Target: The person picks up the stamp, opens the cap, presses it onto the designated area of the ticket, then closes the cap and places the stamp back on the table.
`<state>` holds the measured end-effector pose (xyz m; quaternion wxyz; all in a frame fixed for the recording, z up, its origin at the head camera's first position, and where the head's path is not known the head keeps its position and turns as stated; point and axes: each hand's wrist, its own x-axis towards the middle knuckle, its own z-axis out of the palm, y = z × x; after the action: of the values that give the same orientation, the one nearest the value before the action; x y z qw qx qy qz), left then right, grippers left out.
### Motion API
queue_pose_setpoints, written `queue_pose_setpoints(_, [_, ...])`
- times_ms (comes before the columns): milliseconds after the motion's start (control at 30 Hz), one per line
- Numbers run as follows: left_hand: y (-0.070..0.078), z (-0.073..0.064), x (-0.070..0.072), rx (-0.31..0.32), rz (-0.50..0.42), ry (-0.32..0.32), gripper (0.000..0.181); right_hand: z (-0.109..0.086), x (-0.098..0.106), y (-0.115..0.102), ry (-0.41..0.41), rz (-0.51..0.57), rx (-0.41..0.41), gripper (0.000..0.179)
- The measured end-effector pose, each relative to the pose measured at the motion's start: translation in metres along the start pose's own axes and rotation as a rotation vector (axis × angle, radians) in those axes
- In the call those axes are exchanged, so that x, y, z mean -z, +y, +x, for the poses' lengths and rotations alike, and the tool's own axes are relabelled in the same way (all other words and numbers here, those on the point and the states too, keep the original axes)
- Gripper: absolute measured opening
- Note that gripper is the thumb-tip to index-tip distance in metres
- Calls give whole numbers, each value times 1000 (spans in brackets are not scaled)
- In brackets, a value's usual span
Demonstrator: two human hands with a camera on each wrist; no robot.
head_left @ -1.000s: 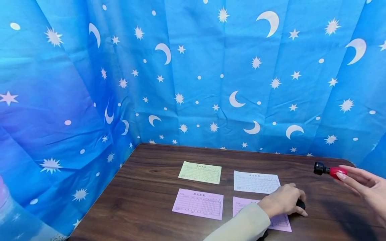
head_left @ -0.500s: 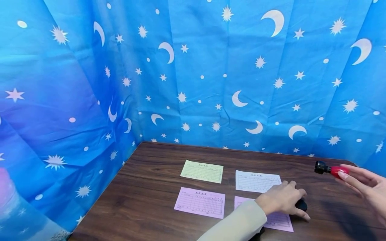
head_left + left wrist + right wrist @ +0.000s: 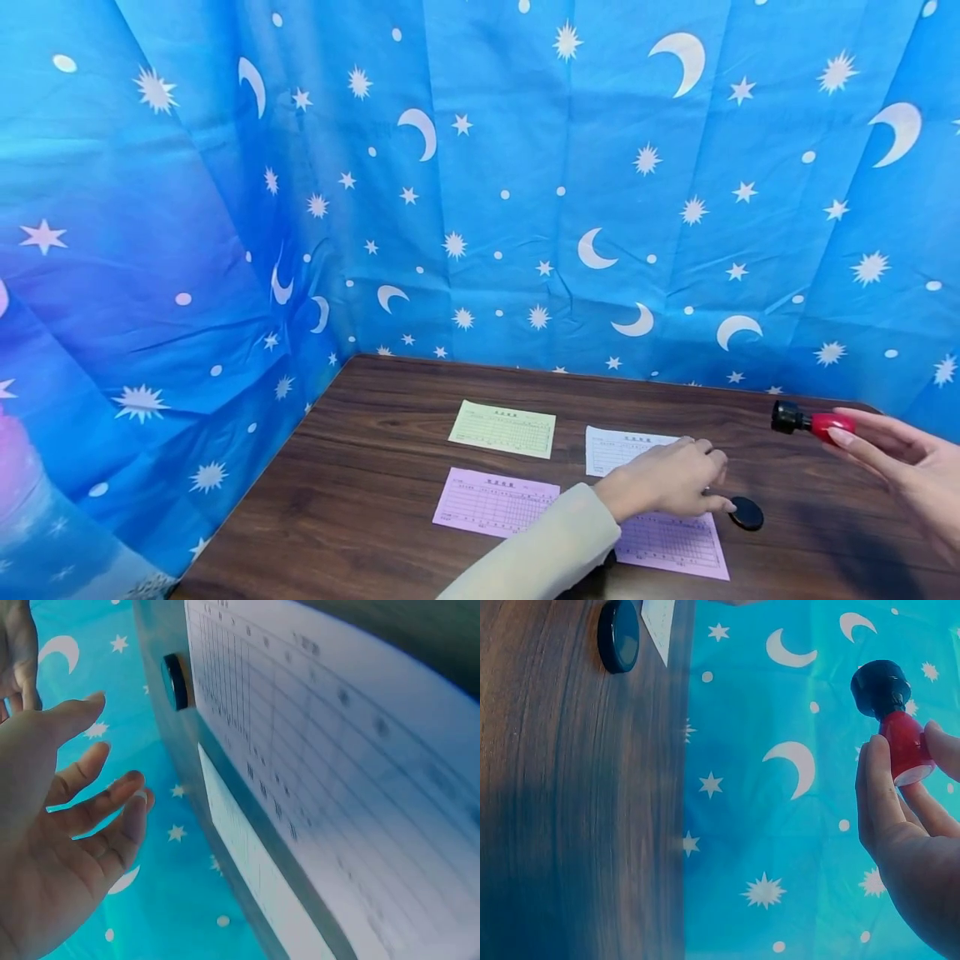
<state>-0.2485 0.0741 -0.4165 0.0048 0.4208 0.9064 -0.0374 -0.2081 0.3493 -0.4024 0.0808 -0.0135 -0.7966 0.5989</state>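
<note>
In the head view my right hand [image 3: 907,471] pinches the red handle of a stamp [image 3: 823,425] between thumb and fingers, its black round head facing left above the table. The right wrist view shows the same stamp [image 3: 907,746] from behind. A round black disc [image 3: 747,514], like a cap or ink pad, lies flat on the table. Just left of it my left hand [image 3: 671,479] holds nothing, its fingers loosely bent. It hovers over a pink printed slip [image 3: 678,550] and hides part of a white slip [image 3: 611,454]. The left wrist view shows its fingers apart from the disc [image 3: 175,681].
A light green slip [image 3: 502,431] and another pink slip [image 3: 491,504] lie to the left on the dark wooden table [image 3: 337,517]. My left sleeve covers a corner of that pink slip. A blue curtain [image 3: 510,167] with moons and stars hangs along the table's back and left.
My left hand has released the black disc and moved left, leaving it on the table in plain sight. My right hand keeps hold of the stamp, now slightly further left.
</note>
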Motion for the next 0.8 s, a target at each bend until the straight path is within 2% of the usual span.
queue_pose_setpoints(100, [-12, -13, 1, -1, -49, 2, 27, -2, -3, -4, -9, -165, -29, 51])
queue_pose_setpoints(133, [-17, -18, 1, -1, -68, 3, 27, -2, -4, -5, -15, -187, -27, 55])
queue_pose_setpoints(267, [-37, -33, -3, -14, -91, 36, 26, -4, -7, -9, -31, -201, -9, 57])
queue_pose_setpoints(400, [-53, -43, -4, 11, -72, 76, 27, -4, -10, -14, -15, -310, 4, 60])
queue_pose_setpoints(500, [-66, -50, -1, 34, -64, 76, 28, -2, -14, -17, -14, -377, 25, 60])
queue_pose_setpoints(633, [-85, -60, 3, 55, -72, 95, 32, -1, -22, -20, -41, -359, 66, 57])
queue_pose_setpoints(800, [-115, -72, 7, 95, -84, 161, 32, -2, -31, -24, -54, -346, 95, 54])
